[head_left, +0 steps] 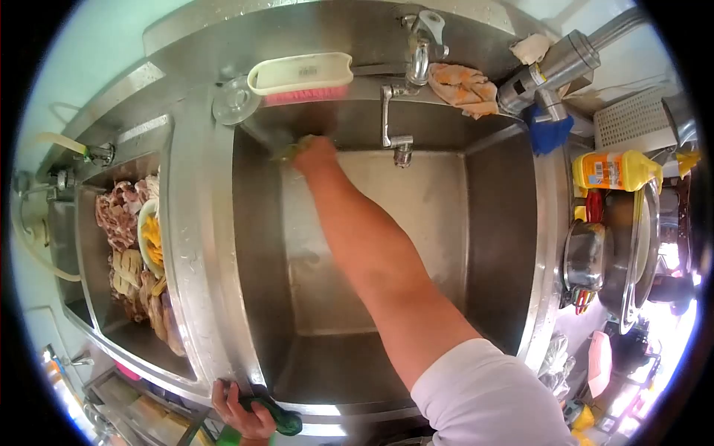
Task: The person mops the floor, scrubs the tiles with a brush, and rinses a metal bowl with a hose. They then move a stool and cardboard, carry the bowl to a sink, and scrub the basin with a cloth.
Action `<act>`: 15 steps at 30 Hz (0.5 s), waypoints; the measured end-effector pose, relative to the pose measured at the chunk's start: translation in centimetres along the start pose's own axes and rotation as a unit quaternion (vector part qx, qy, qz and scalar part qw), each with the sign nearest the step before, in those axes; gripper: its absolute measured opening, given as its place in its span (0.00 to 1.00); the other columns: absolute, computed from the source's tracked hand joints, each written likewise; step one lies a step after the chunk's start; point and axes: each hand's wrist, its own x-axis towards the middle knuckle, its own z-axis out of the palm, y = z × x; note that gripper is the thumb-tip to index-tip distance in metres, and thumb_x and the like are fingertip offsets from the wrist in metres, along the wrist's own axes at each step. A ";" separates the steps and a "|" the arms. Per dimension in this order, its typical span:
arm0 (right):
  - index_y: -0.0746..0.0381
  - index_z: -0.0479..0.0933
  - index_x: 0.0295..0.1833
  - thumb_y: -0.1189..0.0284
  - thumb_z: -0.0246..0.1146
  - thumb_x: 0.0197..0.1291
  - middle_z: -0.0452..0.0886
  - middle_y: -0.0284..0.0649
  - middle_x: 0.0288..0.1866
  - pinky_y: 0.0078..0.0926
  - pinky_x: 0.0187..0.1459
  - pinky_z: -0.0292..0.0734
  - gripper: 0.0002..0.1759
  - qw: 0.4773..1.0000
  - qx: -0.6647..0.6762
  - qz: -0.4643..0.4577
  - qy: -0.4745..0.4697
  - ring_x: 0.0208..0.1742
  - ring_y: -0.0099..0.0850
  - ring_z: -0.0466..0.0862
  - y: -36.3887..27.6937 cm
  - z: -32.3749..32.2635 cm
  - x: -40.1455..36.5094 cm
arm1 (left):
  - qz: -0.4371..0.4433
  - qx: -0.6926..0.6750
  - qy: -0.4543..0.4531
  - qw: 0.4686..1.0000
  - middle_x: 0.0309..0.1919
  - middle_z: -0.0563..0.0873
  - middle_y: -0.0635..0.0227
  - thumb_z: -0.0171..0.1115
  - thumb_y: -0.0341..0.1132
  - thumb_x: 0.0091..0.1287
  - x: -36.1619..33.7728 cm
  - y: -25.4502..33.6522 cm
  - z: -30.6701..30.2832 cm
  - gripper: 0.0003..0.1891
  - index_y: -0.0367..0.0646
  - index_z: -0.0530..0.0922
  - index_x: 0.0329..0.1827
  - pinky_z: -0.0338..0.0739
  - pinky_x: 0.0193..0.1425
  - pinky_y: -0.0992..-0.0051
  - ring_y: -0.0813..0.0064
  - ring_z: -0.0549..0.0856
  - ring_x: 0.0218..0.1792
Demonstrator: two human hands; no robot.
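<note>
Head view: right hand (316,152) fingers clamp a yellow-green scrubber (290,151) just beyond them against the sink (416,186) far wall; left hand (242,412) fingers clasp a green cloth (281,421).

From the middle of the sink (498,223), the tap (401,145) stands at 12 o'clock, the brush (301,78) on the ledge (364,89) at 11, the rag (465,89) at 1, the bottle (613,169) and pot (584,256) at 3, the meat (123,215) at 9. The right hand (314,154) is in the 11 o'clock corner; the left hand (242,412) with a cloth (284,421) is on the rim (357,409) at 7

Single head-worn fisheye view, steeply downward, close over the steel sink (498,223).
</note>
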 end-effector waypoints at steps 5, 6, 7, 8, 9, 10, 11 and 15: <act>0.58 0.82 0.42 0.58 0.67 0.49 0.84 0.45 0.43 0.36 0.52 0.78 0.18 0.723 0.629 0.230 0.171 0.51 0.41 0.82 13.2 -7.3 2.8 | -0.017 -0.010 -0.011 1.000 0.54 0.76 0.46 0.46 0.51 0.68 0.4 0.2 0.2 0.28 0.35 0.74 0.58 0.68 0.58 0.51 0.47 0.74 0.56; 0.58 0.82 0.42 0.58 0.66 0.50 0.84 0.45 0.42 0.36 0.51 0.78 0.18 0.673 0.677 0.236 0.184 0.50 0.41 0.82 14.0 -9.0 2.7 | -0.007 -0.001 -0.005 1.000 0.54 0.76 0.46 0.46 0.51 0.68 0.0 -0.2 0.4 0.28 0.35 0.74 0.58 0.68 0.58 0.52 0.47 0.74 0.56; 0.58 0.82 0.41 0.58 0.65 0.50 0.84 0.45 0.42 0.36 0.51 0.78 0.18 0.636 0.708 0.238 0.192 0.50 0.41 0.82 13.8 -9.3 2.8 | 0.005 0.008 0.001 1.000 0.54 0.75 0.46 0.46 0.51 0.68 -0.4 -0.3 0.6 0.28 0.35 0.74 0.58 0.69 0.57 0.53 0.47 0.74 0.56; 0.58 0.82 0.41 0.58 0.65 0.51 0.84 0.44 0.42 0.37 0.51 0.78 0.17 0.616 0.727 0.237 0.186 0.49 0.41 0.82 12.1 -7.9 2.9 | 0.009 0.013 0.008 1.000 0.53 0.76 0.44 0.48 0.49 0.68 0.7 0.5 0.1 0.26 0.33 0.75 0.55 0.72 0.55 0.52 0.47 0.76 0.53; 0.58 0.82 0.41 0.58 0.64 0.51 0.84 0.44 0.42 0.37 0.50 0.78 0.17 0.608 0.737 0.238 0.171 0.49 0.40 0.83 9.3 -5.4 2.7 | 0.015 0.020 0.018 1.000 0.51 0.77 0.43 0.50 0.47 0.68 2.9 2.0 -0.9 0.25 0.32 0.76 0.53 0.74 0.53 0.52 0.47 0.78 0.50; 0.57 0.81 0.41 0.58 0.63 0.52 0.84 0.43 0.41 0.37 0.50 0.78 0.16 0.603 0.747 0.241 0.146 0.48 0.40 0.83 5.7 -2.4 2.2 | 0.023 0.032 0.028 0.999 0.49 0.78 0.42 0.52 0.45 0.67 4.3 2.7 -1.6 0.23 0.30 0.77 0.51 0.77 0.50 0.52 0.46 0.80 0.47; 0.57 0.81 0.41 0.58 0.62 0.52 0.84 0.43 0.41 0.37 0.50 0.78 0.16 0.596 0.754 0.249 0.115 0.48 0.40 0.83 1.4 0.8 1.7 | 0.017 0.020 0.024 0.999 0.51 0.76 0.40 0.53 0.46 0.67 4.2 2.5 -1.3 0.24 0.30 0.76 0.52 0.75 0.52 0.50 0.44 0.79 0.49; 0.57 0.80 0.40 0.58 0.60 0.54 0.83 0.41 0.40 0.37 0.49 0.79 0.15 0.547 0.781 0.302 0.019 0.46 0.39 0.83 -9.2 6.6 1.4 | -0.001 0.013 0.000 1.000 0.54 0.74 0.38 0.52 0.47 0.67 2.9 2.3 -1.3 0.25 0.31 0.75 0.54 0.73 0.53 0.48 0.41 0.77 0.50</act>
